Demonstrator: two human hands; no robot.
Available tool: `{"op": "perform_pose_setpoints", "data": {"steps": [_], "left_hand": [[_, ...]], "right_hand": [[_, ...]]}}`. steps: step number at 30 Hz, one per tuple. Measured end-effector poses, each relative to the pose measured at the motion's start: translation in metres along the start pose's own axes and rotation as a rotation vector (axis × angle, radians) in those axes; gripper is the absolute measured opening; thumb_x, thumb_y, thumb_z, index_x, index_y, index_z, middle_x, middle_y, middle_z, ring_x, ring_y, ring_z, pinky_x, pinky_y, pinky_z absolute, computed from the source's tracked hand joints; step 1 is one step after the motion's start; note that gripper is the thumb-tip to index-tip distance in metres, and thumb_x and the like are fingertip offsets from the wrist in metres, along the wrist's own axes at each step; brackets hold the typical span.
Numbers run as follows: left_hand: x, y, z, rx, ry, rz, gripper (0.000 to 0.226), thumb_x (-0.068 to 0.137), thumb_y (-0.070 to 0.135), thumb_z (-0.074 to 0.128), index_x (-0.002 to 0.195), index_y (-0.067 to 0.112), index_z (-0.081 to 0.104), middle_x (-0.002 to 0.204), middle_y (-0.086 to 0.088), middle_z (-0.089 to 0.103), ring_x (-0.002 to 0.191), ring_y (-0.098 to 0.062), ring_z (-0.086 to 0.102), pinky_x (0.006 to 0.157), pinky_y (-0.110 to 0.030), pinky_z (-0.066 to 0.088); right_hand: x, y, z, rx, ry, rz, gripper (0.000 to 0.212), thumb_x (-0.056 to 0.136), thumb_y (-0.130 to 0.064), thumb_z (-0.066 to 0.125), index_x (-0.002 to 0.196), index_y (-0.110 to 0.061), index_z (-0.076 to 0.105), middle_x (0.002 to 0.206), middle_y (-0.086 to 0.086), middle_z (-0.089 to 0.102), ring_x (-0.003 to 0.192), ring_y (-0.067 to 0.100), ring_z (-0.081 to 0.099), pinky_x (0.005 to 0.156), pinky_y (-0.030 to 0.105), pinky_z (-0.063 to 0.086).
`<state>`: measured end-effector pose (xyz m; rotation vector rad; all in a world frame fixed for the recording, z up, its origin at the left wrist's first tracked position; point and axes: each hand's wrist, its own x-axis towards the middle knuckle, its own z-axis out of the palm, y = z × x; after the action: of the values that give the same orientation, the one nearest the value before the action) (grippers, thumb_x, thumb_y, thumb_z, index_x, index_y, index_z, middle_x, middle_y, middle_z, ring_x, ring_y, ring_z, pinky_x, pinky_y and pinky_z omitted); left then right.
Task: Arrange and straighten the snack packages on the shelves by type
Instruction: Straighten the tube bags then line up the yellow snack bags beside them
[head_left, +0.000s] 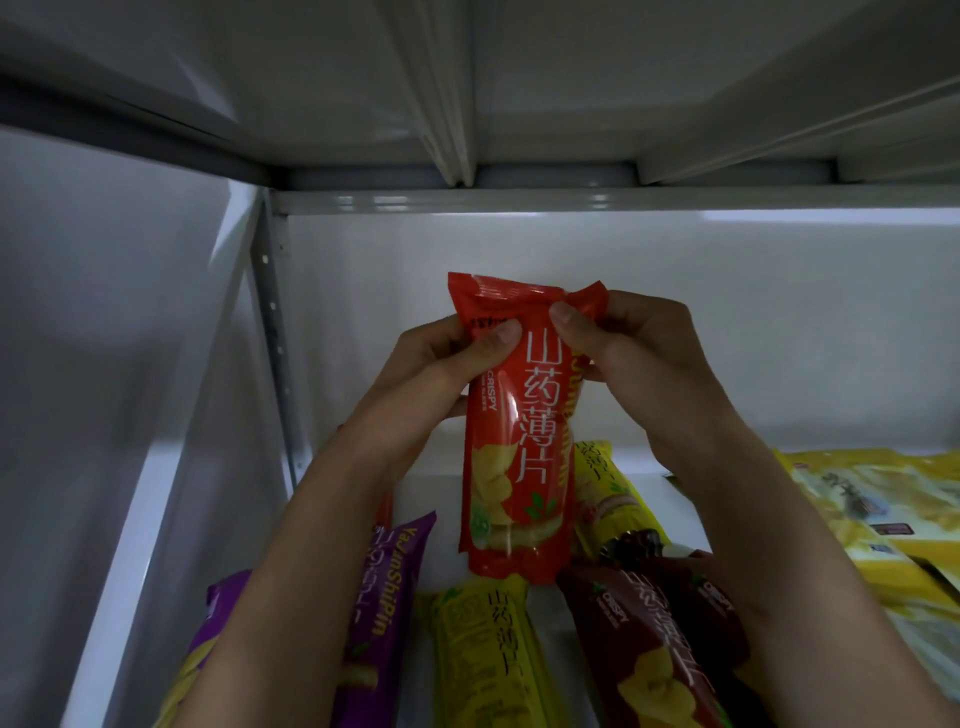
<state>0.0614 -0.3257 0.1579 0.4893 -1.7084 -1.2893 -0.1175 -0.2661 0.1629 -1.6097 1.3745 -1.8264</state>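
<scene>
Head view: I have the red snack pack (511, 431) upright in front of me, lifted clear of the shelf (670, 504) and held over the middle of it. My left hand (447, 358) pinches its upper left edge with the thumb across the front, and my right hand (623, 343) pinches the upper right corner by the crimped seal.

Both grips sit high on a slick film, so the long body hangs free. If I loosen one hand to reposition, I think the pack could swing or slip and knock the packs lying below out of line. Squeezing harder would likely crush the crisps inside.

White characters 山药薄片 run down the red front, with "CRISPY" in small type beside them. Toward the shelf's front edge lie a purple pack (384, 587) printed "YaJunShiPin", a yellow pack (488, 654) with the same four characters, and a dark brown pack (654, 639) marked "CRISPY". Another yellow pack (608, 499) lies behind the red one. Flat yellow bags (872, 509) sit at the right end; their print is too small to read.
</scene>
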Motion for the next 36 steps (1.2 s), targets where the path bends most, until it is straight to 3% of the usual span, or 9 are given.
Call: {"op": "perform_pose_setpoints", "data": {"steps": [3, 6, 8, 13, 17, 21, 25, 30, 36], "left_hand": [[0.001, 0.000, 0.001, -0.005, 0.029, -0.005, 0.037, 0.091, 0.036, 0.067, 0.121, 0.015, 0.073, 0.109, 0.003, 0.080, 0.099, -0.015, 0.078, 0.076, -0.023, 0.062], [0.001, -0.001, 0.000, 0.005, 0.078, 0.027, 0.024, 0.095, 0.030, 0.067, 0.114, 0.017, 0.075, 0.103, 0.004, 0.081, 0.093, -0.014, 0.078, 0.070, -0.021, 0.060], [0.001, -0.002, 0.000, 0.001, 0.093, 0.041, 0.026, 0.091, 0.033, 0.069, 0.110, 0.018, 0.075, 0.101, 0.004, 0.081, 0.091, -0.013, 0.078, 0.068, -0.020, 0.060], [0.002, -0.002, 0.002, -0.011, -0.010, -0.022, 0.042, 0.083, 0.045, 0.068, 0.116, 0.019, 0.074, 0.110, 0.004, 0.080, 0.102, -0.013, 0.077, 0.081, -0.025, 0.061], [0.002, -0.004, 0.003, -0.005, -0.024, -0.050, 0.037, 0.085, 0.042, 0.068, 0.112, 0.018, 0.075, 0.107, 0.002, 0.081, 0.099, -0.014, 0.078, 0.077, -0.021, 0.061], [0.003, -0.005, 0.000, 0.006, 0.066, -0.014, 0.028, 0.094, 0.033, 0.068, 0.114, 0.015, 0.076, 0.104, 0.002, 0.081, 0.094, -0.015, 0.079, 0.071, -0.019, 0.060], [0.004, -0.005, -0.002, -0.022, 0.103, -0.009, 0.036, 0.091, 0.039, 0.069, 0.116, 0.014, 0.076, 0.104, 0.001, 0.081, 0.094, -0.014, 0.079, 0.072, -0.020, 0.060], [0.005, -0.009, -0.004, 0.029, -0.038, -0.095, 0.051, 0.080, 0.051, 0.068, 0.120, 0.021, 0.072, 0.114, 0.003, 0.079, 0.108, -0.014, 0.075, 0.092, -0.031, 0.061], [0.007, -0.011, -0.001, 0.050, 0.047, -0.070, 0.028, 0.094, 0.038, 0.068, 0.116, 0.022, 0.073, 0.106, 0.006, 0.081, 0.096, -0.012, 0.078, 0.071, -0.018, 0.060]], "right_hand": [[0.000, 0.000, 0.001, 0.006, -0.012, 0.002, 0.018, 0.099, -0.031, 0.071, 0.097, -0.016, 0.081, 0.093, -0.004, 0.081, 0.092, 0.011, 0.077, 0.095, 0.043, 0.060], [0.000, -0.002, 0.000, 0.033, -0.080, 0.044, 0.021, 0.098, -0.038, 0.069, 0.102, -0.021, 0.081, 0.094, -0.011, 0.081, 0.086, -0.003, 0.074, 0.073, 0.011, 0.054], [0.001, 0.000, -0.002, 0.036, -0.116, 0.050, 0.018, 0.097, -0.037, 0.069, 0.100, -0.023, 0.081, 0.092, -0.015, 0.080, 0.083, -0.008, 0.072, 0.062, 0.002, 0.047], [0.003, 0.003, -0.006, 0.051, -0.022, -0.016, 0.011, 0.097, -0.025, 0.072, 0.091, -0.021, 0.081, 0.088, -0.008, 0.081, 0.084, 0.002, 0.075, 0.072, 0.010, 0.055], [0.003, 0.002, -0.004, 0.092, 0.033, -0.019, 0.014, 0.095, -0.029, 0.074, 0.090, -0.019, 0.080, 0.084, -0.009, 0.080, 0.080, 0.000, 0.075, 0.067, 0.008, 0.051], [0.002, -0.001, -0.006, 0.009, -0.094, 0.074, 0.027, 0.095, -0.046, 0.069, 0.099, -0.023, 0.080, 0.090, -0.016, 0.080, 0.081, -0.007, 0.072, 0.067, 0.011, 0.047], [0.002, 0.001, -0.007, -0.039, -0.171, 0.087, 0.013, 0.096, -0.034, 0.072, 0.100, -0.025, 0.080, 0.092, -0.018, 0.080, 0.084, -0.009, 0.072, 0.066, 0.003, 0.047], [0.004, 0.006, -0.008, -0.045, -0.050, 0.036, 0.008, 0.092, -0.030, 0.077, 0.091, -0.023, 0.081, 0.089, -0.010, 0.081, 0.089, 0.006, 0.076, 0.084, 0.025, 0.056], [0.005, 0.007, -0.009, -0.038, -0.134, 0.058, 0.014, 0.095, -0.043, 0.070, 0.095, -0.030, 0.077, 0.082, -0.025, 0.076, 0.073, -0.014, 0.068, 0.057, -0.001, 0.044]]}}
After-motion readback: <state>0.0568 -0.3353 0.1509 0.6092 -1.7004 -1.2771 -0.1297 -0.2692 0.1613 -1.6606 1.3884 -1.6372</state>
